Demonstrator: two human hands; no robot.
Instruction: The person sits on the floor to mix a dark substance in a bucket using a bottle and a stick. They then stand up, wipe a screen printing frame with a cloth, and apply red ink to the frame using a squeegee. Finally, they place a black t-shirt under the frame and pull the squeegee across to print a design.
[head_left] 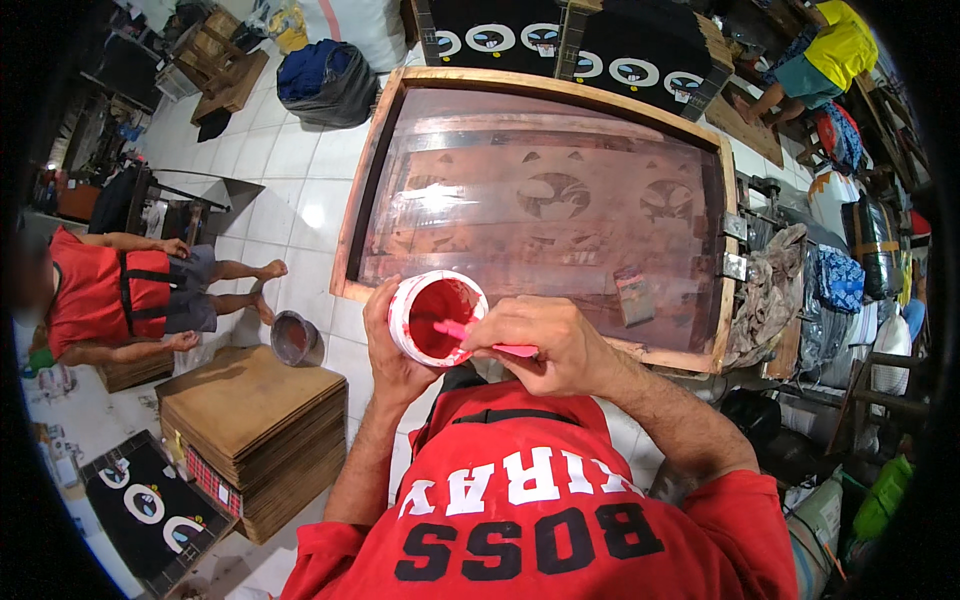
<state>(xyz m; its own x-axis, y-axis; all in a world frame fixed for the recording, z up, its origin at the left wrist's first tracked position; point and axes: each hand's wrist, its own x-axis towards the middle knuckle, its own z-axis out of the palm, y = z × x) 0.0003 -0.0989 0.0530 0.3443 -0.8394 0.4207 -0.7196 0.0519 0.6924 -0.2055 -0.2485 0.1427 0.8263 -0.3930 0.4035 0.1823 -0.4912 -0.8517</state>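
My left hand is wrapped round a white tub, tilted so its mouth faces up at me. Red ink or paint coats the inside, and smears run over the rim. Closed on a pink plastic spatula or scoop, my right hand keeps the tool's tip inside the tub. Just beyond both hands lies a wood-framed printing screen with character shapes in its mesh. A small worn rectangular block appears at the screen's near right part.
Metal hinge clamps grip the screen's right side, beside a crumpled cloth. At left stand stacked brown boards and a grey bucket. A person in red is at left, another in yellow at far right.
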